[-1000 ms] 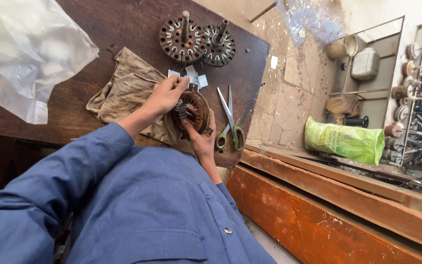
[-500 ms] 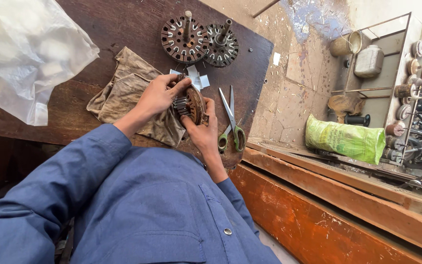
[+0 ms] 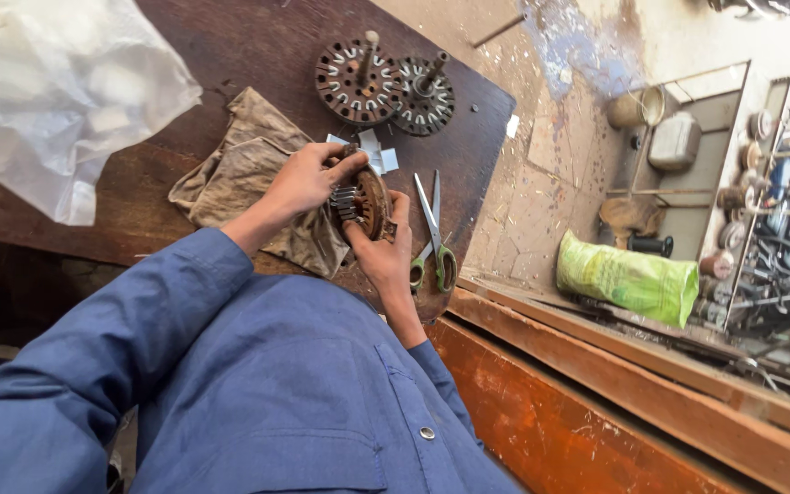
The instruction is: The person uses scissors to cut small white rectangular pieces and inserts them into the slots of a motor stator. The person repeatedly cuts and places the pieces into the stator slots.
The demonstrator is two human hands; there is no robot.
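Both hands, left hand (image 3: 302,178) and right hand (image 3: 378,249), grip a rusty stator (image 3: 369,201).

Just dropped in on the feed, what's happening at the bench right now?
A person in a blue work shirt holds a rusty round slotted motor core tipped on edge over a dirty brown rag on the dark wooden table. The left hand grips its top and the right hand supports it from below. Green-handled scissors lie just beside the right hand. Two more slotted cores with shafts sit further back, and a clear plastic bag lies at the far left.
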